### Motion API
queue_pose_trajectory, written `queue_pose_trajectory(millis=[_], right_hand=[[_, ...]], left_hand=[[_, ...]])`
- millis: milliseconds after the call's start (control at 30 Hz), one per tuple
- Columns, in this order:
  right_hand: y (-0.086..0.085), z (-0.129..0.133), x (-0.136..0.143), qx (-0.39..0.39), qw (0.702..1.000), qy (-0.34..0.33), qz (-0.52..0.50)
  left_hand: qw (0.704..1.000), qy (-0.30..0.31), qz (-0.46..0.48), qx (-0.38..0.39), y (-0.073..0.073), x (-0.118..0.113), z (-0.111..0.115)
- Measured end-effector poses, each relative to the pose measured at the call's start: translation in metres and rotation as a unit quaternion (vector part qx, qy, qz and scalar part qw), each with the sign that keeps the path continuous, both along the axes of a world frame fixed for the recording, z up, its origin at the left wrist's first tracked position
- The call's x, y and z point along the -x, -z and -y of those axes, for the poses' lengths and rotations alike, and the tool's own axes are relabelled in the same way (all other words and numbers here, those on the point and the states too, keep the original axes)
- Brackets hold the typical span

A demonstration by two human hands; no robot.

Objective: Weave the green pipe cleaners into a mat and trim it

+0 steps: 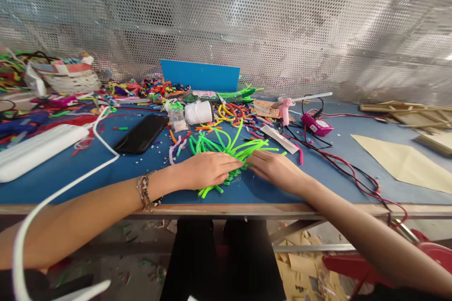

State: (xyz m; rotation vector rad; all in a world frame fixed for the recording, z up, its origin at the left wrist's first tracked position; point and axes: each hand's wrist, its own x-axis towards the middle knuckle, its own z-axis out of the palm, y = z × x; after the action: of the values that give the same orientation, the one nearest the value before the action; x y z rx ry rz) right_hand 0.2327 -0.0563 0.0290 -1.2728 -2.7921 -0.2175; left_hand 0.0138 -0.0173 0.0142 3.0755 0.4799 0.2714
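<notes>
Left grip (pixel 208 169), right grip (pixel 274 169), both pinched on green stems (pixel 243 152), magenta box (pixel 322 125), label (pixel 315 127) unreadable

And look at that left wrist (pixel 151 190) — busy, multi-strand bracelets (pixel 144 193)! Bare forearms (pixel 84 223), black trousers (pixel 192 258) below.

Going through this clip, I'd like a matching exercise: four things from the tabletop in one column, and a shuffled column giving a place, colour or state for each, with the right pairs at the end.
Things
1. Fuzzy stems
2. Phone
3. Glue gun
4. Panel

Place, colour or state
A. Pink, right of the white spool
B. Blue, upright at the back, before the metal mesh
C. Green, touched by the left hand and the right hand
D. Black, lying flat left of the white spool

Pairs: 1-C, 2-D, 3-A, 4-B
</notes>
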Motion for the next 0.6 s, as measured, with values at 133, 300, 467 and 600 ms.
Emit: queue_pose_trajectory(millis=[133, 300, 467, 600], right_hand=[[0.005, 0.001, -0.001, 0.025, 0.997, 0.020, -0.065], [0.003, 0.008, 0.004, 0.014, 0.998, 0.050, -0.023], [-0.001, 0.012, 0.010, -0.059, 0.997, 0.009, 0.049], [-0.007, -0.003, 0.009, -0.032, 0.999, -0.020, 0.022]], left_hand=[[1.000, -0.010, -0.027, -0.002, 0.000, -0.003, 0.000], [1.000, -0.021, -0.022, 0.009, 0.000, -0.004, 0.001], [1.000, -0.005, -0.023, -0.009, 0.001, -0.004, 0.000], [0.999, -0.004, -0.028, -0.035, 0.001, -0.003, -0.001]])
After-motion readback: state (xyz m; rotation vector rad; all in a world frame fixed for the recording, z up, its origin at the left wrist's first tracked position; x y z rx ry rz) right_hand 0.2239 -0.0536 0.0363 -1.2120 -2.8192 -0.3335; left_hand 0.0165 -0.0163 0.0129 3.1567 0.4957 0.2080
